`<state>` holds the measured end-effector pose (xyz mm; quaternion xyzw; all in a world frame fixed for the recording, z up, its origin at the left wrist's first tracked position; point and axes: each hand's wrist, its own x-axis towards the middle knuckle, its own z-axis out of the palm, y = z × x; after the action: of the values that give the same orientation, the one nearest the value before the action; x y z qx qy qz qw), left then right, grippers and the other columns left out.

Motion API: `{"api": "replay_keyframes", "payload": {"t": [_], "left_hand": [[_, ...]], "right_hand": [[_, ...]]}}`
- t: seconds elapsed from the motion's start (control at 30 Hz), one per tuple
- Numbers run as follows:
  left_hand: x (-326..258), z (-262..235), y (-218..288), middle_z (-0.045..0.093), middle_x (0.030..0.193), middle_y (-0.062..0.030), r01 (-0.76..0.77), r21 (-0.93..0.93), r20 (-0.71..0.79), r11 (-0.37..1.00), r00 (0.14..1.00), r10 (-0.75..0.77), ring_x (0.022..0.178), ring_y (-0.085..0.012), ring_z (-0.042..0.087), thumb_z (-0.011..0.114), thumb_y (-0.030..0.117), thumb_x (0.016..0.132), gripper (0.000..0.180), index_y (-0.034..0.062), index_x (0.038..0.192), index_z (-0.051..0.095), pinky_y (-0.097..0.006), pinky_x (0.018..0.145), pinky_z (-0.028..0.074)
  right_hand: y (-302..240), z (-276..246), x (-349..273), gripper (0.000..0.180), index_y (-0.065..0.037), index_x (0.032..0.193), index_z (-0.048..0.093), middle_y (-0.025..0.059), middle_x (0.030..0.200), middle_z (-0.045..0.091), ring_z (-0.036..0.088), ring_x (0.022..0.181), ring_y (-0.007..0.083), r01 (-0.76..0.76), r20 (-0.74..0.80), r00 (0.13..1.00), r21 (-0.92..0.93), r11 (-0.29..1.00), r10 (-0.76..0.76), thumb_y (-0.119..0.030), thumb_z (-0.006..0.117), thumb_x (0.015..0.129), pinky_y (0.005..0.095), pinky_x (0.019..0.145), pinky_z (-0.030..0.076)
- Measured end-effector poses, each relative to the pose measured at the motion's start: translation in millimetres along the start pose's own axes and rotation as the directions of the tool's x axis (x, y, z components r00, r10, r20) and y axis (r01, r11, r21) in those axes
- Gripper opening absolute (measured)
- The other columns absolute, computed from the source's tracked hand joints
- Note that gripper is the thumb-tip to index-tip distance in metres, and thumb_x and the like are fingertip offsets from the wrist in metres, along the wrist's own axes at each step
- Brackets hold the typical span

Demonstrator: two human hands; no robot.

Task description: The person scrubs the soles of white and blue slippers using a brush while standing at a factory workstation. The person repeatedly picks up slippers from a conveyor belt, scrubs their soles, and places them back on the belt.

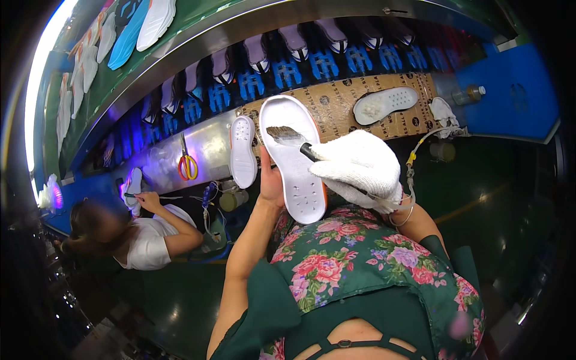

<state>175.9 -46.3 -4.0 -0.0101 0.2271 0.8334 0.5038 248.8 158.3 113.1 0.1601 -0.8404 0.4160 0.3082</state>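
Two hands, one job: left hand (271, 180) has a clenched grip on the edge of a white sole (294, 162), propping it upright over the lap so the gloved right hand (357, 168), closed tight on one brush (288, 137), reaches its face. Two more soles lie on the worktop (204, 144): one (243, 151) beside one pair of scissors (187, 163), another (384, 103) on cardboard.

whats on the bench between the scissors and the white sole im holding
In the head view, a smaller white sole lies on the metal bench between the red-and-yellow scissors and the white sole held in your left hand.
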Motion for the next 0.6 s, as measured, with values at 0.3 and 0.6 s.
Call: {"api": "replay_keyframes", "payload": {"t": [0.3,0.6], "left_hand": [[31,27,2,0.042,0.158,-0.0112,-0.074,-0.379,0.325,0.922,0.923,0.208,0.144,-0.0325,0.043,0.023,0.084,0.095,0.096,0.0145,0.161,0.029,-0.049,0.12,0.035],[40,53,-21,0.037,0.161,-0.0104,-0.184,0.421,-0.09,0.888,0.966,0.243,0.147,-0.0298,0.038,0.016,0.085,0.094,0.101,0.0117,0.163,0.023,-0.045,0.121,0.032]], "right_hand": [[9,1,14,0.02,-0.006,0.093,0.079,0.0118,0.092,0.076,0.073,0.08,0.0263,-0.145,-0.149,0.978,0.036,0.989,0.149,-0.003,0.084,0.074,0.0362,0.074,0.057],[19,12,18,0.031,-0.004,0.105,0.078,0.0116,0.099,0.076,0.072,0.09,0.0299,-0.139,-0.192,0.975,-0.127,0.982,0.113,0.001,0.077,0.074,0.0395,0.083,0.056]]}}
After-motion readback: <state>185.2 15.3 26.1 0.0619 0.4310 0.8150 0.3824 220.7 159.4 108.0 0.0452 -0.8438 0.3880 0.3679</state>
